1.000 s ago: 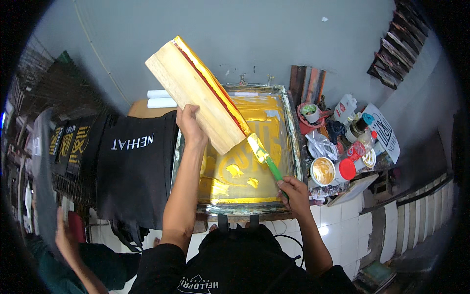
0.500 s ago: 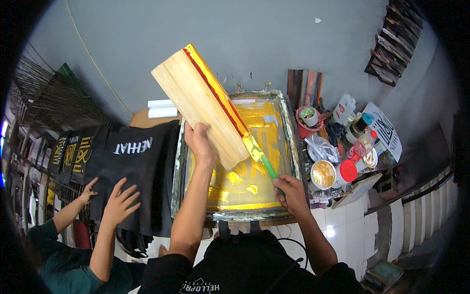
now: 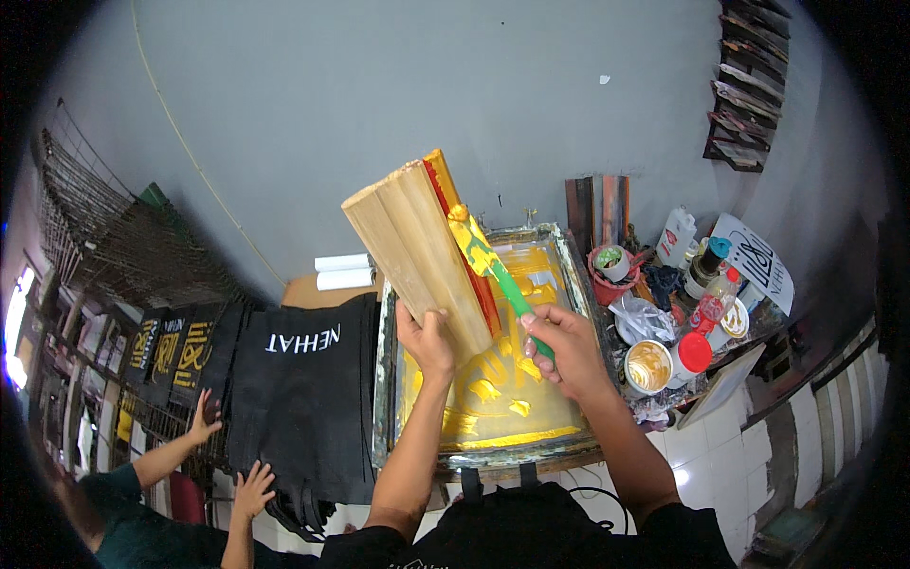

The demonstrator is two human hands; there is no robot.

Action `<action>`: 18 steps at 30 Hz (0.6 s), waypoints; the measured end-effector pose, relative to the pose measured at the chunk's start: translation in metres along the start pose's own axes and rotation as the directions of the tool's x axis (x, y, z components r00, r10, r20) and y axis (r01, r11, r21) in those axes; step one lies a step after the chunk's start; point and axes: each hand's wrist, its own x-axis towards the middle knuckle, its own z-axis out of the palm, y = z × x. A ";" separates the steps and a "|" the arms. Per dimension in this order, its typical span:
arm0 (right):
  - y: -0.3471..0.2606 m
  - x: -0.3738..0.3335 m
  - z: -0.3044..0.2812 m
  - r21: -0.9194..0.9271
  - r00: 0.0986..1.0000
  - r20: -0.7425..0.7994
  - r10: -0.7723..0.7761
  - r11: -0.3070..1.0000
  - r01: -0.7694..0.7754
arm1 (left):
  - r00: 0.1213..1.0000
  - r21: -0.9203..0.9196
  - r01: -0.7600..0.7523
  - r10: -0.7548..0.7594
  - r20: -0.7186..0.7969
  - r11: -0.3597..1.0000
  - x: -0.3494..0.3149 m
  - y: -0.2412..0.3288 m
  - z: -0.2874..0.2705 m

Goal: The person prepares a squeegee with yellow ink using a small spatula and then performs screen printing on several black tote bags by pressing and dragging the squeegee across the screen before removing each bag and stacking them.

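My left hand (image 3: 427,339) is wrapped round the lower part of a wooden squeegee (image 3: 408,251), tilted above the printing screen. Its red blade (image 3: 480,302) faces right, with yellow ink near the upper end. In my right hand (image 3: 559,353) is a green-handled spatula (image 3: 513,296). The yellow-smeared end of the spatula lies against the upper blade. Beneath both hands is the screen frame (image 3: 385,379), its mesh streaked with yellow ink and several thick blobs.
On the left, another person's hands (image 3: 252,489) reach toward black printed fabric pieces (image 3: 303,398). White rolls (image 3: 343,279) lie behind them. At right stand an ink tub (image 3: 649,366), a red-lidded jar (image 3: 693,355), a bottle (image 3: 718,294) and a pink bucket (image 3: 616,275).
The spatula has moved up along the squeegee from its lower end, and more of the red blade shows. The squeegee stands a little steeper. The other person's hands have shifted on the fabric.
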 end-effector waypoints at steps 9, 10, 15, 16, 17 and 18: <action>-0.043 -0.004 0.011 0.011 0.993 0.034 -0.109 0.994 0.109 | 0.992 0.065 -0.109 0.105 0.067 0.992 0.003 0.002 -0.010; -0.045 -0.004 0.012 0.019 0.994 0.034 -0.108 0.994 0.108 | 0.993 0.043 -0.103 0.100 0.064 0.994 0.003 0.004 -0.009; -0.061 -0.010 0.011 0.035 0.991 0.034 -0.127 0.991 0.126 | 0.993 0.068 -0.082 0.075 0.094 0.994 0.000 0.006 -0.024; -0.064 -0.008 0.007 0.031 0.988 0.021 -0.151 0.988 0.151 | 0.990 0.118 -0.125 0.115 0.085 0.985 0.005 0.007 -0.030; -0.066 -0.009 0.000 0.005 0.986 -0.015 -0.164 0.986 0.164 | 0.988 0.169 -0.146 0.134 0.079 0.975 0.007 0.006 -0.035; -0.064 -0.009 -0.006 -0.017 0.986 -0.045 -0.162 0.987 0.161 | 0.987 0.180 -0.155 0.143 0.077 0.971 0.009 0.020 -0.040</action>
